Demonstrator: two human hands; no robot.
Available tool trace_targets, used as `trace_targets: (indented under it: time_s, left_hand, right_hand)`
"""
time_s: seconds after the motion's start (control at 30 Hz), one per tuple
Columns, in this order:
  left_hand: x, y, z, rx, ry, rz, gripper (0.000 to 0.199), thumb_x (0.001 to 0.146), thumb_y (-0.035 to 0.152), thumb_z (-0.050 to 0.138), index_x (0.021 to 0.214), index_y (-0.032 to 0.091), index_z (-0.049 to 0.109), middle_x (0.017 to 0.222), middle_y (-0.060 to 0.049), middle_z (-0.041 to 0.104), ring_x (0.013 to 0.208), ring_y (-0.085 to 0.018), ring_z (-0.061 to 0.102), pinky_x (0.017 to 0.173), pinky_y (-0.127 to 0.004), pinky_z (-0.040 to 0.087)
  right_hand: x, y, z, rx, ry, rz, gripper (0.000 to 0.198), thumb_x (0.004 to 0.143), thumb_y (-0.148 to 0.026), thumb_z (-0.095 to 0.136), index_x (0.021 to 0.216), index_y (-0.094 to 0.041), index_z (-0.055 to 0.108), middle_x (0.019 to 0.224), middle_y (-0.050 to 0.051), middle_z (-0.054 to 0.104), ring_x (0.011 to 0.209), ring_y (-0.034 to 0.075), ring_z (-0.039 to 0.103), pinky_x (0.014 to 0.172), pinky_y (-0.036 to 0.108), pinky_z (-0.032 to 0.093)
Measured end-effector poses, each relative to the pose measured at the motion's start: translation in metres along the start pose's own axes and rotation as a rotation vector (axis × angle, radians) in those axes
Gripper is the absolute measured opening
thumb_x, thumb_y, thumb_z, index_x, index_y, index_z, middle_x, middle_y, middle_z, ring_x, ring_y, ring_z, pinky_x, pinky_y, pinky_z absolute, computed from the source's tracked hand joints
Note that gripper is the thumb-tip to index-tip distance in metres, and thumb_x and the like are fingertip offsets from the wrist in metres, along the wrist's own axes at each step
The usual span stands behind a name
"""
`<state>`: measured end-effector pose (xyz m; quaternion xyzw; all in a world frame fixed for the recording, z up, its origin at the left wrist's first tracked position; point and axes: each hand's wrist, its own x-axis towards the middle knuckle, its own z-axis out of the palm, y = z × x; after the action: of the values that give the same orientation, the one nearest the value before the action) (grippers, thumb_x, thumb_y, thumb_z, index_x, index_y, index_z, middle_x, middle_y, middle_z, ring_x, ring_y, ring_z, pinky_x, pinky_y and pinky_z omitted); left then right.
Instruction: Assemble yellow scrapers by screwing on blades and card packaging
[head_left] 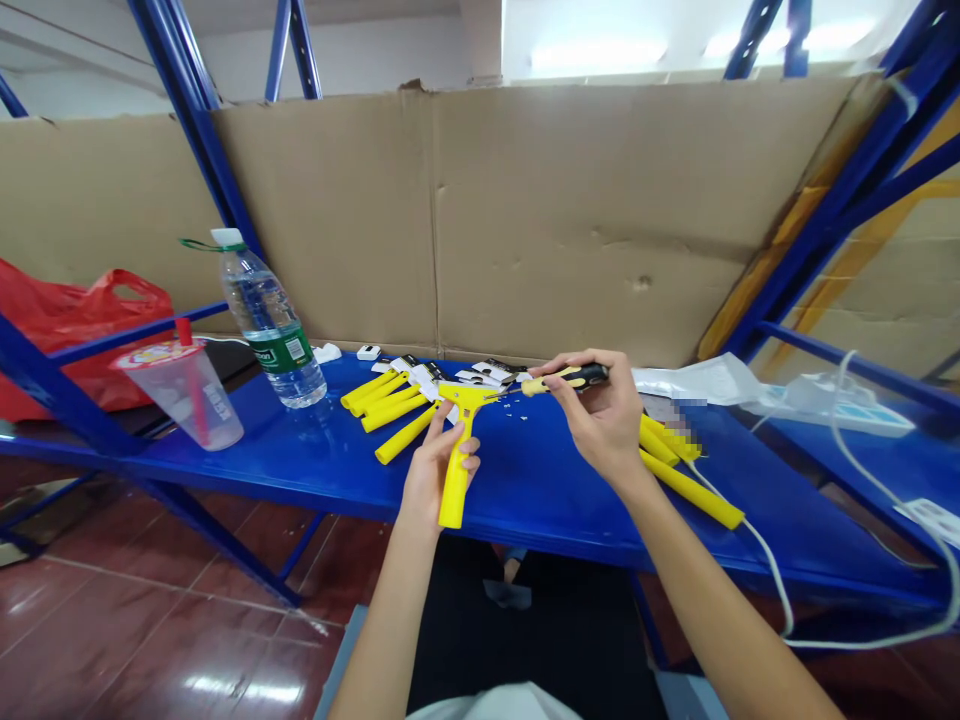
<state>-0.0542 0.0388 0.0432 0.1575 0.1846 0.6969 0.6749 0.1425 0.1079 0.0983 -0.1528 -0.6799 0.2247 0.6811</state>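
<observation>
- A cup (187, 395) and a bottle (274, 315) stand well to the left of the left hand, away from the work.
- Just beyond and left of that hand, a fan of yellow tubes (395, 409) lies on the bench (322, 465), their far ends among white-and-black pieces.
- The left hand (433, 468) closes around the stem of a T-shaped yellow tool (454, 485), held upright above the bench, its fingertips showing on the right side. The tool looks light, stiff and smooth, probably hard plastic: unlikely to bend, though apt to twist if pushed at one end of its head. The stem just under the head seems the surest hold, leaving the crosspiece free.
- Between the hands, the thin shaft of a screwdriver (577, 378) points at the right end of the head; whether its tip touches is too small to tell.
- The right hand (613, 420) pinches the screwdriver's thick handle between thumb and fingers. It looks light and rigid, best gripped there, clear of the narrow shaft.
- Just right of that hand, more tubes (694, 490) rest near a white cable (772, 580).
</observation>
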Motion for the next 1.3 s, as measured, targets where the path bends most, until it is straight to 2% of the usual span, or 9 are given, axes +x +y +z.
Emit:
trace_targets:
  time_s: [0.2, 0.4, 0.7, 0.87, 1.0, 1.3]
  left_hand:
    - [0.0013, -0.0002, -0.0013, 0.017, -0.006, -0.007, 0.06, 0.092, 0.005, 0.075, 0.143, 0.036, 0.064, 0.132, -0.008, 0.068, 0.064, -0.006, 0.056, 0.051, -0.016, 0.048]
    - [0.0011, -0.0009, -0.0003, 0.018, 0.002, 0.0, 0.063, 0.09, 0.005, 0.077, 0.144, 0.035, 0.064, 0.139, -0.008, 0.067, 0.063, -0.005, 0.056, 0.051, -0.016, 0.048]
    - [-0.0004, -0.0013, 0.0013, 0.028, 0.022, 0.014, 0.061, 0.092, 0.006, 0.074, 0.144, 0.037, 0.066, 0.134, -0.007, 0.069, 0.063, -0.005, 0.054, 0.05, -0.015, 0.047]
    - [-0.0033, -0.0012, 0.0002, 0.031, -0.009, 0.023, 0.057, 0.091, 0.006, 0.075, 0.139, 0.037, 0.069, 0.133, -0.006, 0.07, 0.061, -0.004, 0.051, 0.05, -0.015, 0.045]
    - [-0.0045, -0.0012, -0.0015, 0.046, -0.015, 0.027, 0.056, 0.09, 0.006, 0.076, 0.136, 0.037, 0.071, 0.127, -0.005, 0.069, 0.062, -0.005, 0.05, 0.05, -0.015, 0.045]
    - [-0.0049, -0.0014, -0.0023, 0.071, -0.009, 0.032, 0.056, 0.089, 0.009, 0.077, 0.137, 0.038, 0.071, 0.127, -0.003, 0.067, 0.063, -0.005, 0.048, 0.051, -0.016, 0.045]
  right_hand:
    - [-0.0002, -0.0011, -0.0006, 0.003, 0.024, -0.01, 0.028, 0.101, -0.034, 0.083, 0.115, -0.029, 0.058, 0.106, 0.001, 0.077, 0.1, 0.023, 0.084, 0.095, 0.044, 0.069]
    - [-0.0029, -0.0008, -0.0015, -0.012, 0.015, -0.053, 0.027, 0.101, -0.027, 0.082, 0.115, -0.028, 0.059, 0.107, 0.002, 0.078, 0.101, 0.023, 0.084, 0.094, 0.042, 0.07]
    - [-0.0052, 0.006, -0.0049, -0.028, 0.035, -0.132, 0.028, 0.1, -0.023, 0.084, 0.114, -0.027, 0.06, 0.108, 0.002, 0.077, 0.1, 0.025, 0.085, 0.098, 0.048, 0.07]
    - [-0.0073, 0.0035, -0.0045, -0.031, 0.079, -0.208, 0.031, 0.098, -0.025, 0.086, 0.113, -0.027, 0.059, 0.105, 0.002, 0.077, 0.096, 0.026, 0.085, 0.094, 0.05, 0.073]
    - [-0.0076, 0.0008, -0.0035, -0.04, 0.063, -0.253, 0.032, 0.098, -0.024, 0.086, 0.114, -0.027, 0.059, 0.104, 0.002, 0.077, 0.093, 0.025, 0.085, 0.09, 0.049, 0.073]
    - [-0.007, 0.0023, -0.0057, -0.088, 0.063, -0.298, 0.035, 0.095, -0.027, 0.089, 0.111, -0.026, 0.057, 0.104, 0.002, 0.076, 0.093, 0.027, 0.085, 0.089, 0.051, 0.074]
